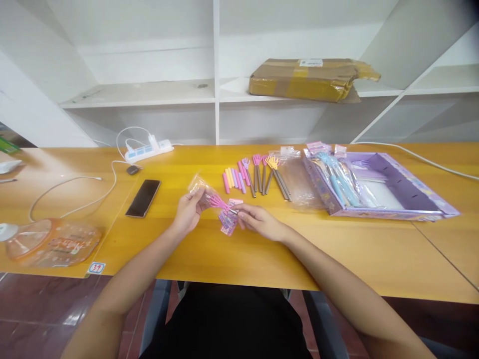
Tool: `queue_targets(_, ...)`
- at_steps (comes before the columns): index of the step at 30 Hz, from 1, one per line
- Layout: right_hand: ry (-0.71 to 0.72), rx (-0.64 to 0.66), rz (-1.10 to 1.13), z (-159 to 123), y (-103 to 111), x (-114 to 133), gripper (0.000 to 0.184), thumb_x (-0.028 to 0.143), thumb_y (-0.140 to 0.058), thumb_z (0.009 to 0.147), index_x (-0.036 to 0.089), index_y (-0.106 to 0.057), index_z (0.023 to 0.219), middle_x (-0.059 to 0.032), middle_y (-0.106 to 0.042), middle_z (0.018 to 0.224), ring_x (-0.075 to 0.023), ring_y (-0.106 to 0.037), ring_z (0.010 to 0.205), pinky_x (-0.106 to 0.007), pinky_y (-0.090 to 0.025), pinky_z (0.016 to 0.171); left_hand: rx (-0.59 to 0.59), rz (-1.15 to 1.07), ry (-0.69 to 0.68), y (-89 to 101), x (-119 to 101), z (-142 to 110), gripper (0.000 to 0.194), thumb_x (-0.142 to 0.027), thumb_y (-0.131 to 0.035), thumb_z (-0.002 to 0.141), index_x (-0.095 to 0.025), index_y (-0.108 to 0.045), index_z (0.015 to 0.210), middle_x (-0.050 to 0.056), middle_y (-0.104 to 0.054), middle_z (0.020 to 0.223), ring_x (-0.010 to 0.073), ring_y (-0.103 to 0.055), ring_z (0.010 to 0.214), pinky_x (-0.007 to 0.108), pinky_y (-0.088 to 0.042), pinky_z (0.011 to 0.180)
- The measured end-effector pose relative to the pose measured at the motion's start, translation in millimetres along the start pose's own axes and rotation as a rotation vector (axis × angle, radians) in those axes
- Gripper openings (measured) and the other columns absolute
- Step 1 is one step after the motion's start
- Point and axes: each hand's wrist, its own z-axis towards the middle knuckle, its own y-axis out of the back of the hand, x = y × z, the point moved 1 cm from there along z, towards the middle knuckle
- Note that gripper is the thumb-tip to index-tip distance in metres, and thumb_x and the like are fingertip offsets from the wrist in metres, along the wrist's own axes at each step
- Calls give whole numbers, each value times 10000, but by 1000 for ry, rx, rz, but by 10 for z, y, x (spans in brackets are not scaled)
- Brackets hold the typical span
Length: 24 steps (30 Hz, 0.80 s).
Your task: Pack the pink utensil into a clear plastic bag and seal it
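My left hand point(190, 210) is closed on a clear plastic bag point(198, 182). Between my hands, the pink claw head of a back scratcher point(218, 201) lies at the bag's mouth; whether it is inside the bag is hard to tell. My right hand point(262, 222) pinches the back scratcher by its metal shaft. Under the shaft are small pink and purple printed cards point(228, 228). Beyond my right hand lie several back scratchers point(275, 169) with pink, purple and yellow heads and metal shafts. Several pastel grip sleeves point(235, 179) lie beside them.
Clear bags point(299, 182) lie by a purple display box point(396, 214) holding bagged blue scratchers point(339, 182). At left are a phone point(143, 198), power strip point(149, 150), white cable point(108, 194) and orange-tinted bottle point(56, 244). A taped carton point(299, 82) sits on the shelf.
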Motion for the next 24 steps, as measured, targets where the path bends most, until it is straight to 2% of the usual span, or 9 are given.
queue_targets(6, 0, -6, -6, -20, 80, 10, 521, 577, -502, 1109, 137, -636, 1354, 22, -595, 756, -108, -449, 594, -232, -378, 561, -31, -19, 6, 12, -58, 19, 470, -486, -979, 691, -131, -763, 910, 86, -811, 910, 164, -766, 810, 274, -618, 769)
queue_targets(16, 9, -4, -32, -12, 75, -41, 532, 585, -503, 1107, 151, -616, 1394, 7, -602, 799, -118, -489, 640, -241, -409, 607, 92, 2, 51, -57, -26, -59, 476, -501, -959, 727, -124, -801, 970, 83, -817, 952, 155, -770, 838, 263, -631, 806)
queue_targets(24, 20, 26, -70, -8, 20, 15, 556, 590, -478, 1115, 123, -624, 1377, -17, -620, 843, -132, -530, 704, -257, -434, 655, 79, -85, 80, -84, 27, -92, 432, -432, -987, 705, -123, -785, 931, 72, -816, 931, 163, -773, 863, 251, -627, 798)
